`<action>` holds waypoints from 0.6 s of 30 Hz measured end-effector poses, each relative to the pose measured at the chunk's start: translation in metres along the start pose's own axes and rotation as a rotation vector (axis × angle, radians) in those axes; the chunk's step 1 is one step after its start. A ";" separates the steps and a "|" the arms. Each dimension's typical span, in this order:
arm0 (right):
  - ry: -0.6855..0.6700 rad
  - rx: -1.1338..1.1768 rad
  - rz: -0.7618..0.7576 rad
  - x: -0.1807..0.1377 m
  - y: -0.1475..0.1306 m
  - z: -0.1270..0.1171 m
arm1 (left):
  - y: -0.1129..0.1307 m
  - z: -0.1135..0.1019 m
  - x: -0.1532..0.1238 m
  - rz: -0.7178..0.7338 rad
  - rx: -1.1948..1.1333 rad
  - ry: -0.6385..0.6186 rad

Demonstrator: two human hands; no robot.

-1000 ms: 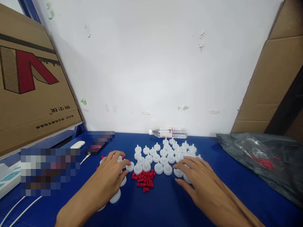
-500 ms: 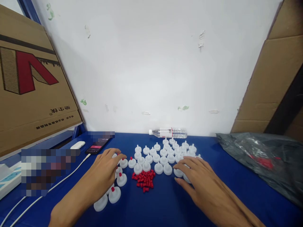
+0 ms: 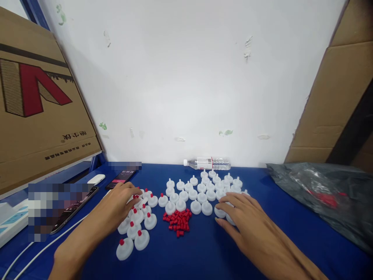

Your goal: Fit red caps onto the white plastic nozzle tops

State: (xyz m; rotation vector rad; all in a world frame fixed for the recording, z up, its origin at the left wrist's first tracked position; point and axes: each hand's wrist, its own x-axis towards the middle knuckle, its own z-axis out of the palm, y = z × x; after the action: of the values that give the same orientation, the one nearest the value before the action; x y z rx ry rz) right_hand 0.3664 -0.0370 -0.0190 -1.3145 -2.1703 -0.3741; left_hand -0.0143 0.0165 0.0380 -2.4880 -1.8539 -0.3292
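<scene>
My left hand (image 3: 121, 202) is at the left group, its fingers curled round a white nozzle cap with a red tip, mostly hidden by the fingers. Around it stand several other red-tipped white nozzle caps (image 3: 141, 240). My right hand (image 3: 243, 214) lies over the right edge of the plain white nozzle caps (image 3: 206, 208), fingers stretched and thumb apart. Its fingers partly cover a few of these caps, and no firm grip shows. Between the hands is a pile of small red tip covers (image 3: 179, 221).
A clear bottle (image 3: 208, 163) lies along the white wall. Phones (image 3: 121, 179) and white cables (image 3: 72, 223) are on the left, beside a power strip (image 3: 13, 221). A dark plastic bag (image 3: 320, 202) sits at right. Cardboard (image 3: 37, 128) stands at left.
My left hand has moved left and slightly back toward me, uncovering more red-tipped caps. My right hand has hardly moved. The plain caps and red pile look the same.
</scene>
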 end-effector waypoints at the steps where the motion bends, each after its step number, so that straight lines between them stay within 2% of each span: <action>1: 0.000 -0.001 -0.002 0.000 0.000 0.000 | 0.001 0.000 0.001 -0.002 0.005 -0.005; 10: 0.001 -0.008 -0.003 0.000 -0.001 -0.001 | 0.014 -0.004 0.002 0.019 0.015 -0.029; 18: 0.008 -0.004 -0.005 0.001 -0.001 0.000 | 0.014 -0.003 0.006 -0.001 0.098 -0.068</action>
State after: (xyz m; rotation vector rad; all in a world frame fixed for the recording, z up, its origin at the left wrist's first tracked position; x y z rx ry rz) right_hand 0.3653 -0.0371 -0.0185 -1.3079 -2.1675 -0.3858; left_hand 0.0002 0.0178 0.0435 -2.4635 -1.8470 -0.1506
